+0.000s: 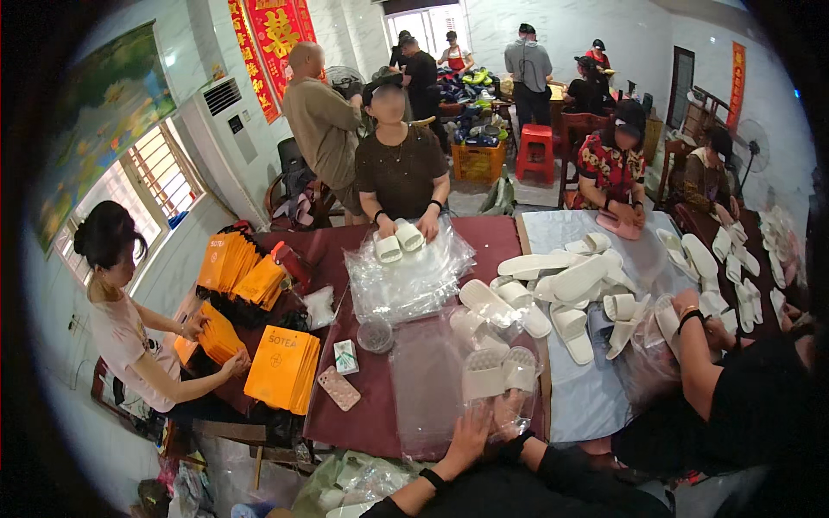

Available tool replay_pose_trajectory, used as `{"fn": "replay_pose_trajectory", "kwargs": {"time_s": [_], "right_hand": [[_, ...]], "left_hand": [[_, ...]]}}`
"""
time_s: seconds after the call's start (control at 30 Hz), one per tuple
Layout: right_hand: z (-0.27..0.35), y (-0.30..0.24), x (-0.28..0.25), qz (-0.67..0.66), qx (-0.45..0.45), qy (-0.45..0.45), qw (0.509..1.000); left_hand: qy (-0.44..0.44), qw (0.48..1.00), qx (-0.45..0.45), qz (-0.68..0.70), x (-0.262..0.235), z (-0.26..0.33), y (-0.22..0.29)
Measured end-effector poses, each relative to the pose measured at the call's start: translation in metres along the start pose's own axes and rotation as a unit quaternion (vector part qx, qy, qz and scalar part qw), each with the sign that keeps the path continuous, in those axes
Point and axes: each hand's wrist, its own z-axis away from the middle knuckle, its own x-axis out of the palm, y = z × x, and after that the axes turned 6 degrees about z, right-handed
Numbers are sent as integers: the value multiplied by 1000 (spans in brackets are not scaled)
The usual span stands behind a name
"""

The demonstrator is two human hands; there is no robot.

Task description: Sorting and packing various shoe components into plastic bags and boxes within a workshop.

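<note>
- Dark red cloth covered the long work table (363,414), which ran from the near edge toward the far side of a crowded white-walled room.
- On the near part of that table lay a pair of white slippers (499,371), soles up, inside a clear plastic bag (484,406), just in front of the person wearing the camera.
- The person's left hand (471,434) lay flat and spread on the near end of the bag, fingers extended, gripping nothing.
- The right hand (509,413) was seen through the plastic at the bag's near end, fingers fairly open; whether it had hold of the slippers or only the bag could not be told.
- Just left of the bag lay a flat sheet of empty clear bags (427,380).
- Farther left sat a small round tub (375,333), a small green-and-white box (346,356) and a pink phone (339,388).
- Beyond those, a heap of clear bags (406,281) lay before a person in a brown top, who held a second pair of white slippers (398,242) upright at the far side.
- To the right, loose white slippers (561,285) were piled on a pale blue cloth (596,388).
- A co-worker's arm with a dark wristband (691,318) reached in from the right among them.
- At the left, a person in a pale pink top handled orange envelopes (282,367), with more stacked behind.
- In the far background, several people stood around tables of coloured shoes near a red stool (535,151).
</note>
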Motion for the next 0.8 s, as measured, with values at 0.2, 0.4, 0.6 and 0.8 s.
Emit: {"fn": "replay_pose_trajectory", "kwargs": {"time_s": [0.2, 0.4, 0.6, 0.8], "right_hand": [[7, 18, -3, -37, -82, -161, 983], [7, 75, -18, 211, -78, -180, 957], [14, 103, -45, 121, -178, -86, 973], [18, 114, -75, 225, 26, -221, 949]], "left_hand": [[-45, 976, -33, 212, 11, 8, -22], [-188, 964, -74, 174, 19, 17, -30], [-155, 975, -69, 145, 40, 38, -33], [-169, 967, -176, 74, 42, 45, -31]]}}
